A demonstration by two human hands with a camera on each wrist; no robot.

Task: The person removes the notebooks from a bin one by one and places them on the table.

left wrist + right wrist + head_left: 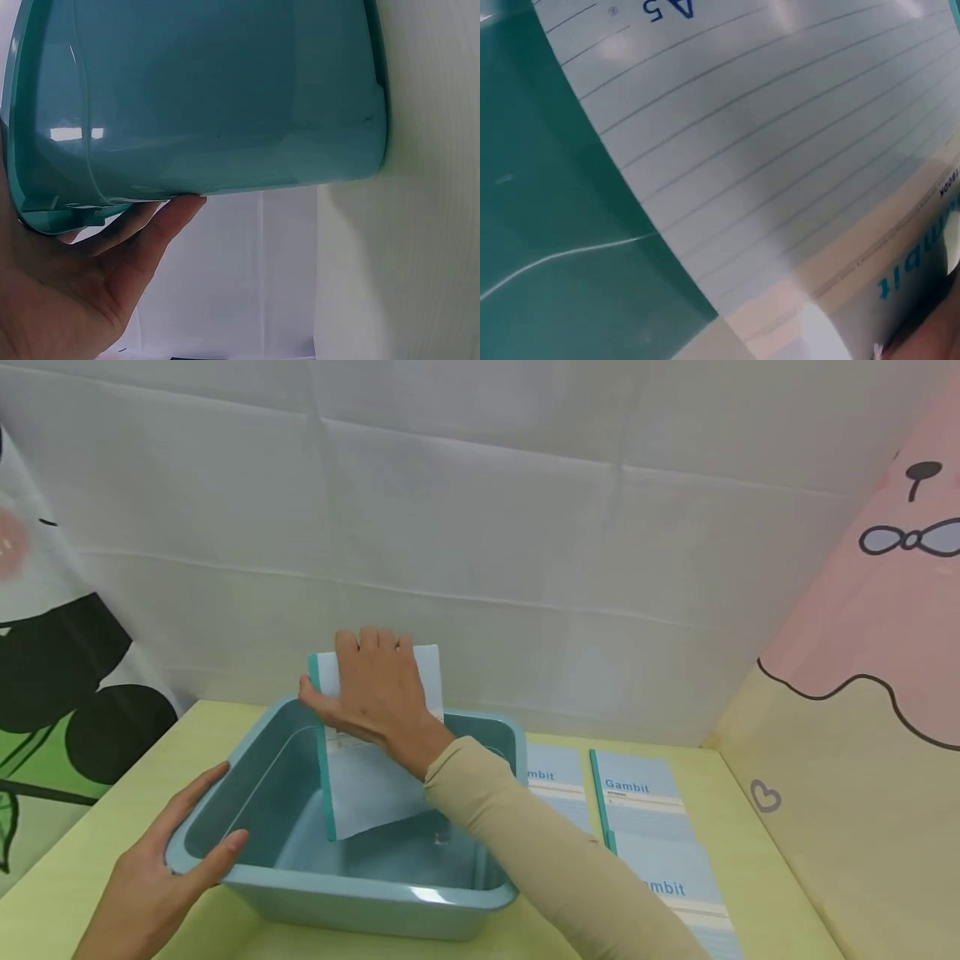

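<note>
A blue-green plastic basin [352,885] stands on the table, and my left hand [150,881] grips its left rim with the thumb over the inner side. The left wrist view shows the fingers against the basin's outer wall [217,97]. My right hand [382,693] holds a pale notebook [367,789] with a green spine by its upper part, fingers toward the top edge and thumb at the spine side. The notebook stands tilted upright, its lower part inside the basin. In the right wrist view, "A5" and ruled lines show on its cover [742,150].
To the basin's right, several more "Gambit" notebooks [641,785] lie on the yellow table [757,860], partly behind my right sleeve [540,852]. A white cloth wall [480,543] rises behind the basin. A pink and yellow printed panel [847,635] borders the right side.
</note>
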